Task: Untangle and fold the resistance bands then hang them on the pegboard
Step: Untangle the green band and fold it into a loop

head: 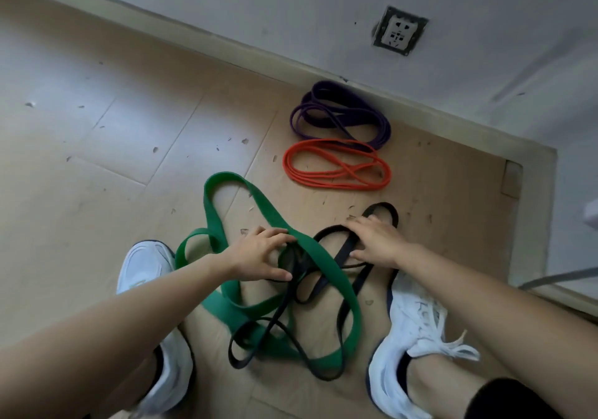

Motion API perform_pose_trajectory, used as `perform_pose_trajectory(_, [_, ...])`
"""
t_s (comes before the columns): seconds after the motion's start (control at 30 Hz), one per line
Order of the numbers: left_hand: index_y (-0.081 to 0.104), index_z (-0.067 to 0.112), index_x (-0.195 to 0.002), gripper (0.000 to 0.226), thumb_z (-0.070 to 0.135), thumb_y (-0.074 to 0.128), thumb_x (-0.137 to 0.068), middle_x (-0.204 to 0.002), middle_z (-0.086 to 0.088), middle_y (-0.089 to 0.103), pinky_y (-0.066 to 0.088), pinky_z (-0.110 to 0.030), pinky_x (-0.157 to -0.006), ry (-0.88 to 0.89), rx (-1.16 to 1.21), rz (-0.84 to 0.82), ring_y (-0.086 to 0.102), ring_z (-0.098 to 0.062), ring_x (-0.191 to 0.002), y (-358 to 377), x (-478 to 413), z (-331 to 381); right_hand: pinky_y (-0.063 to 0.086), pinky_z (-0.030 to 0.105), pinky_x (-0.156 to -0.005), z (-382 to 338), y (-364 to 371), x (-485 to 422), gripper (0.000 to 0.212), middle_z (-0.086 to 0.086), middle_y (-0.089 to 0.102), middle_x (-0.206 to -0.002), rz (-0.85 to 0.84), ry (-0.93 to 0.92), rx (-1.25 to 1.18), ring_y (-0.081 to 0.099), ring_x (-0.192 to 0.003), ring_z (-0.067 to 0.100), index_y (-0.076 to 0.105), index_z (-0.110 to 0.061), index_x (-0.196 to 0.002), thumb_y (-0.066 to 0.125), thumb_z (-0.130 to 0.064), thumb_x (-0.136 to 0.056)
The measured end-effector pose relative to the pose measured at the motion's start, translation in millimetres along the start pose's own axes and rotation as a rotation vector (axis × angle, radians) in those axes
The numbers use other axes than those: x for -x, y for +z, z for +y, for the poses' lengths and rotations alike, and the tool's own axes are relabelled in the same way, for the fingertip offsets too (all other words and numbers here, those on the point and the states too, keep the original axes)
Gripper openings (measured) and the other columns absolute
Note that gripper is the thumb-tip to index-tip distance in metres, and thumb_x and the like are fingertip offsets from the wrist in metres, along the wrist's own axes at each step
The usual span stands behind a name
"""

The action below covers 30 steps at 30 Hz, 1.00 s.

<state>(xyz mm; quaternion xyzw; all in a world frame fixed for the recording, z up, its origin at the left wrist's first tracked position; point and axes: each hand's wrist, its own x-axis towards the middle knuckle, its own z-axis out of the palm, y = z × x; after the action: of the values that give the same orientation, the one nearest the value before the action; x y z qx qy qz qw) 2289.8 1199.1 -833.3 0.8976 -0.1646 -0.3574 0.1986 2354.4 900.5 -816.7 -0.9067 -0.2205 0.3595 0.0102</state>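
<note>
- Our left hand [259, 253] is open, with its fingers spread out on the green band [326, 263].
- Our right hand [375, 240] is open too, lying flat on the black band [344, 252].
- The green and black bands lie mixed up on the floor [113, 127], between our white shoes [417, 321].
- The orange band [336, 186] and purple band [326, 88] lie folded near the wall [291, 14].

Floor [113, 127]: pale wood planks, scuffed.
Wall [291, 4]: white, with a socket [400, 31].
Skirting board [226, 46]: cream.
</note>
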Motion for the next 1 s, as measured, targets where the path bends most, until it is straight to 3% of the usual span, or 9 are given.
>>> perform_pose_trajectory(0.13, [0.039,0.035,-0.152,0.068,0.056,0.064,-0.092,-0.140,0.001,0.054,0.047,-0.036,-0.102,-0.011,0.072,0.023,0.055,-0.015,-0.115,-1,9,3,0.047,0.036,-0.090,-14,4,13,0.036,0.005,0.061,-0.124,-0.010,-0.013,0.039,0.054,-0.117,0.027,0.061,-0.019,-0.124,0.061,-0.043,-0.097])
perform_pose_trajectory(0.27, [0.060,0.030,-0.137,0.037,0.029,0.061,-0.101,-0.116,0.004,0.072,0.051,-0.029,-0.090,-0.029,0.082,0.048,0.057,-0.008,-0.089,-4,31,-1,0.043,0.040,-0.098,-39,14,22,0.045,0.006,0.054,-0.116,0.294,-0.164,0.015,0.049,-0.113,0.026,0.061,-0.015,-0.121,0.064,-0.049,-0.092])
perform_pose_trajectory(0.33, [0.068,0.030,-0.127,0.029,0.027,0.061,-0.099,-0.114,0.005,0.072,0.052,-0.028,-0.085,-0.065,0.002,0.000,0.062,-0.011,-0.092,-3,43,-8,0.043,0.040,-0.100,-58,16,20,0.055,0.004,0.056,-0.122,0.291,-0.192,-0.047,0.049,-0.116,0.026,0.058,-0.018,-0.131,0.067,-0.053,-0.089])
perform_pose_trajectory(0.43, [0.068,0.028,-0.126,0.030,0.028,0.062,-0.097,-0.119,0.003,0.073,0.054,-0.033,-0.092,-0.152,-0.039,-0.032,0.068,-0.018,-0.104,1,60,-22,0.049,0.037,-0.094,-83,25,15,0.054,0.002,0.062,-0.127,0.086,-0.077,-0.171,0.057,-0.118,0.027,0.056,-0.024,-0.130,0.073,-0.050,-0.085])
perform_pose_trajectory(0.63, [0.065,0.020,-0.132,0.038,0.028,0.067,-0.095,-0.128,0.000,0.067,0.047,-0.027,-0.093,-0.264,0.075,0.151,0.064,-0.016,-0.103,-3,81,-38,0.048,0.029,-0.068,-95,15,23,0.036,0.000,0.062,-0.093,-0.023,-0.025,-0.498,0.061,-0.086,0.020,0.054,-0.016,-0.105,0.082,-0.022,-0.082])
perform_pose_trajectory(0.73, [0.060,0.020,-0.133,0.041,0.025,0.068,-0.093,-0.127,-0.002,0.063,0.052,-0.036,-0.093,-0.188,0.079,0.279,0.060,-0.015,-0.094,-13,86,-28,0.049,0.025,-0.054,-107,-23,41,0.029,0.010,0.066,-0.091,-0.052,-0.098,-0.705,0.063,-0.075,0.021,0.053,-0.015,-0.095,0.077,-0.003,-0.084])
perform_pose_trajectory(0.83, [0.039,0.023,-0.150,0.070,0.029,0.072,-0.088,-0.144,-0.005,0.047,0.052,-0.039,-0.089,-0.074,-0.006,0.440,0.056,-0.024,-0.118,-36,91,-2,0.049,0.030,-0.052,-124,-65,68,0.026,0.016,0.066,-0.088,-0.029,-0.193,-0.828,0.061,-0.066,0.021,0.058,-0.015,-0.098,0.068,0.005,-0.085])
perform_pose_trajectory(0.9, [0.029,0.032,-0.156,0.084,0.039,0.074,-0.085,-0.156,-0.001,0.036,0.047,-0.038,-0.098,0.012,-0.069,0.431,0.041,-0.023,-0.133,-58,96,18,0.050,0.034,-0.055,-134,-92,89,0.024,0.020,0.066,-0.086,-0.014,-0.257,-0.848,0.061,-0.066,0.025,0.059,-0.013,-0.101,0.067,0.005,-0.086])
perform_pose_trajectory(1.0, [0.047,0.027,-0.147,0.069,0.042,0.074,-0.085,-0.147,0.000,0.052,0.041,-0.040,-0.107,0.122,-0.128,0.375,0.039,-0.025,-0.132,-85,110,39,0.057,0.043,-0.057,-145,-127,120,0.024,0.027,0.072,-0.098,0.044,-0.305,-0.865,0.069,-0.074,0.042,0.057,-0.006,-0.107,0.063,0.007,-0.088])
